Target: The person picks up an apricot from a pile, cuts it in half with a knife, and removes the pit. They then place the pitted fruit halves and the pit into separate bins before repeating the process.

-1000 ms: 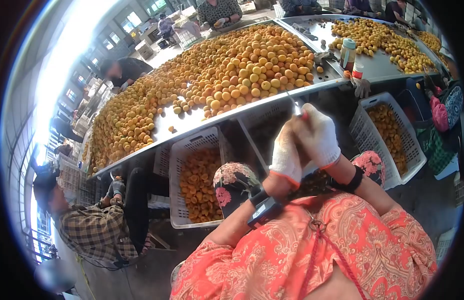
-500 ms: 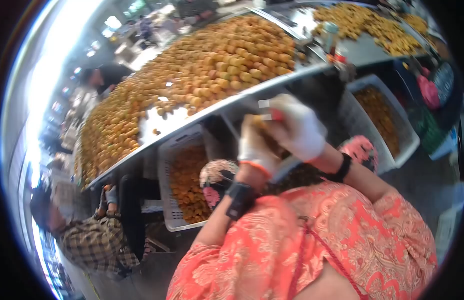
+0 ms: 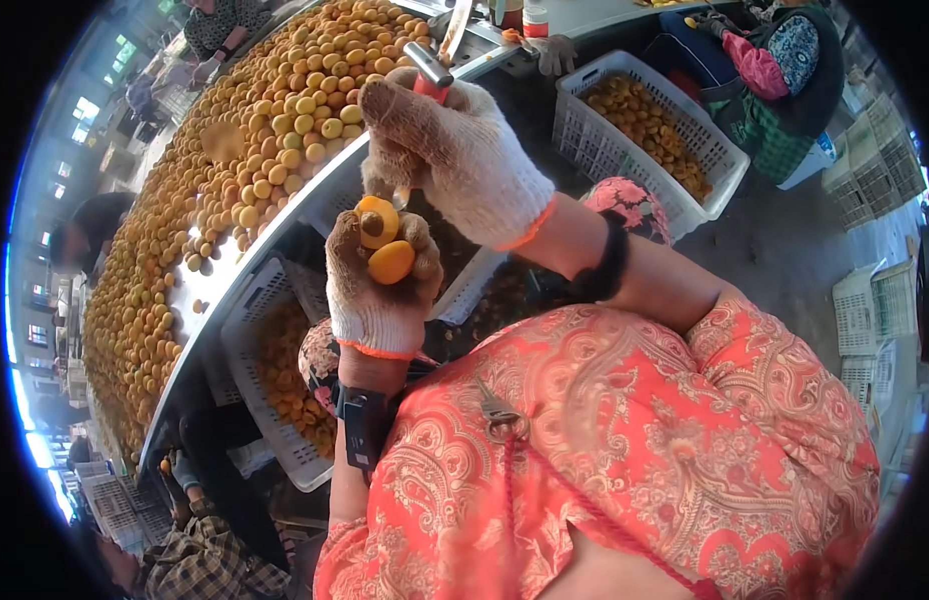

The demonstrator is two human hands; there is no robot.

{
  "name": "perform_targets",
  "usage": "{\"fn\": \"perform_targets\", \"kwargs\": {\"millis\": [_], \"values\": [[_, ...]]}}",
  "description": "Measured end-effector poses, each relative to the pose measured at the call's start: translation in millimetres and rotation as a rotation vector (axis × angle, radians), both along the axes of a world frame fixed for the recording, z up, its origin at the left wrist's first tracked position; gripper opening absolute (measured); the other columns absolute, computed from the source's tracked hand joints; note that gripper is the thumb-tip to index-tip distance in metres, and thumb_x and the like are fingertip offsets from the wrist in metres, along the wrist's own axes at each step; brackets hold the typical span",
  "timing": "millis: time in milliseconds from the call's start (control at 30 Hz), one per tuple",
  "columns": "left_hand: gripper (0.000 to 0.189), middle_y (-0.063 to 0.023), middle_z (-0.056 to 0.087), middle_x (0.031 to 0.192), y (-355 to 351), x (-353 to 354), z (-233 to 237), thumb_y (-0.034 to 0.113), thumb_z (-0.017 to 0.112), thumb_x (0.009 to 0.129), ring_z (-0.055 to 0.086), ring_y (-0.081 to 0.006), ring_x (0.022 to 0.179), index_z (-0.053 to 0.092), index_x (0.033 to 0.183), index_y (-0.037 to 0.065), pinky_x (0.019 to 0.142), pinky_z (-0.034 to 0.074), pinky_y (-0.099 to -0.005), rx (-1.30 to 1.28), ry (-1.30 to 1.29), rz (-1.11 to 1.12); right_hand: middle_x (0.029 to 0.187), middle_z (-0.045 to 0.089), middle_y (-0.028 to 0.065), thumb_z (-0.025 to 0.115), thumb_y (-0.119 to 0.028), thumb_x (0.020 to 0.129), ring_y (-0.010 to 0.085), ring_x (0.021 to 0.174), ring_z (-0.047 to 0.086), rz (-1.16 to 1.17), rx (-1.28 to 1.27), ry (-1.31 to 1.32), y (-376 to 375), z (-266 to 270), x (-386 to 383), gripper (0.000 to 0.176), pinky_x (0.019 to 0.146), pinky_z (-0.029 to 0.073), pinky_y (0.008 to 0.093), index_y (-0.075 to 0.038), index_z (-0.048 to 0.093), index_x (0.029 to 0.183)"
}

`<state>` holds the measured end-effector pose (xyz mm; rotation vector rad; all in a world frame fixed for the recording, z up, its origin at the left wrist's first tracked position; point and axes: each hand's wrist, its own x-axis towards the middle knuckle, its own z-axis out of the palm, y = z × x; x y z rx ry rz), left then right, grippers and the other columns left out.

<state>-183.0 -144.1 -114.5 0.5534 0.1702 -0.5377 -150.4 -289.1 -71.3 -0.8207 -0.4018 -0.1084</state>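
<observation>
The left hand (image 3: 380, 290), in a soiled white knit glove with an orange cuff, is raised in front of the chest with the forearm upright and the palm turned toward the camera. Its fingers are curled around an apricot (image 3: 383, 240) that is split open into two halves. The upper half shows a dark stone and the lower half a smooth orange face, and both sit cupped between thumb and fingertips. A black device (image 3: 363, 428) is strapped on that forearm below the cuff.

The right hand (image 3: 455, 160), gloved the same way, is just above the left and touching it, the wrist bent so the knuckles face the camera. It is closed in a fist around the red handle of a knife (image 3: 437, 58), whose blade points up and away toward the table (image 3: 200, 300). A black band (image 3: 607, 262) circles the right wrist.

Behind the hands the metal table carries a heap of apricots (image 3: 275, 120). Under its edge stands a white crate (image 3: 247, 330) of halved fruit, and a second crate (image 3: 640, 75) sits to the right. A co-worker's plaid sleeve (image 3: 210, 570) shows at the lower left.
</observation>
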Motion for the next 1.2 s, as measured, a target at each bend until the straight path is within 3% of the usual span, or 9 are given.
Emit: {"fn": "perform_targets", "kwargs": {"millis": [233,267,333,367,400,500,900,1133,1200], "values": [[0.037,-0.0109,0.064,0.093,-11.7,0.5,-5.8,0.044,0.058,0.094,0.062,-0.0241,0.077,0.057,0.109,0.01,0.064,0.054,-0.0344,0.104,0.054,0.068,0.066,0.055,-0.0011,0.072,-0.018,0.091,0.0084,0.052,0.052,0.083,0.156,0.086,1.3,-9.9,1.4,0.016,0.049,0.046,0.025,-0.005,0.063,0.088],[0.038,-0.0114,0.066,0.1,-14.8,-1.9,-2.3,0.044,0.06,0.093,0.065,-0.0253,0.08,0.058,0.111,0.01,0.067,0.056,-0.0362,0.172,0.127,0.177,0.079,0.059,-0.0004,0.068,-0.005,0.087,0.0098,0.062,0.056,-0.598,-0.39,-0.364,2.8,-26.9,-0.9,0.011,0.054,0.047,0.0255,-0.004,0.065,0.098],[0.029,-0.0074,0.066,0.1,-19.4,-13.8,-8.5,0.039,0.059,0.096,0.066,-0.0221,0.085,0.058,0.108,0.013,0.075,0.058,-0.0402,0.146,-0.058,0.12,0.091,0.058,-0.0011,0.057,0.012,0.078,0.011,0.075,0.057,-0.567,-0.716,-0.291,-7.3,-27.5,-21.0,0.037,0.062,0.047,0.0234,-0.005,0.063,0.111],[0.024,-0.0039,0.064,0.094,-17.4,-12.1,-15.7,0.037,0.058,0.097,0.065,-0.0185,0.078,0.058,0.106,0.015,0.073,0.057,-0.0391,0.2,-0.173,0.161,0.082,0.052,-0.0013,0.058,0.012,0.077,0.01,0.069,0.051,-0.45,-0.858,-0.211,-14.4,-56.9,1.1,0.027,0.06,0.044,0.0234,-0.005,0.059,0.098],[0.023,-0.0019,0.06,0.089,-19.4,-6.8,-20.8,0.037,0.057,0.098,0.058,-0.0151,0.066,0.057,0.106,0.016,0.06,0.052,-0.0334,0.175,-0.189,0.177,0.075,0.045,-0.0009,0.061,0.004,0.082,0.0108,0.063,0.044,0.017,-0.197,-0.081,-4.9,-36.2,-2.9,0.017,0.057,0.038,0.0265,-0.008,0.049,0.083],[0.028,0.0003,0.052,0.084,-31.8,-10.0,-14.2,0.036,0.054,0.1,0.052,-0.0101,0.058,0.049,0.118,0.016,0.046,0.039,-0.0235,0.302,-0.264,0.198,0.059,0.034,-0.0005,0.049,-0.02,0.102,0.0123,0.053,0.035,0.068,0.187,0.005,8.6,-18.9,-11.5,0.035,0.054,0.031,0.0289,-0.011,0.04,0.07],[0.03,-0.001,0.059,0.093,-33.7,-7.5,-15.5,0.03,0.055,0.1,0.058,-0.0098,0.068,0.049,0.126,0.015,0.051,0.044,-0.0209,0.237,-0.439,0.141,0.051,0.023,-0.0045,0.055,-0.033,0.101,0.0105,0.043,0.02,0.137,0.317,0.251,-1.7,-7.3,-9.7,0.052,0.046,0.022,0.0291,-0.018,0.032,0.057],[0.031,-0.0003,0.059,0.103,-23.3,-11.0,-0.9,0.031,0.061,0.096,0.064,-0.013,0.083,0.051,0.124,0.019,0.059,0.054,-0.0235,0.116,-0.248,-0.021,0.051,0.023,-0.0051,0.057,-0.03,0.098,0.0097,0.044,0.02,0.224,0.391,0.355,-19.4,-15.1,8.1,0.053,0.046,0.023,0.0279,-0.02,0.029,0.055],[0.021,-0.0006,0.06,0.099,-20.1,-11.2,-8.7,0.032,0.06,0.097,0.061,-0.0128,0.073,0.055,0.112,0.018,0.054,0.051,-0.0245,0.061,-0.285,0.056,0.051,0.03,-0.0022,0.053,-0.036,0.099,0.0145,0.047,0.031,0.278,0.35,0.278,-15.7,-28.6,19.0,0.047,0.049,0.029,0.0309,-0.019,0.036,0.058]]}}
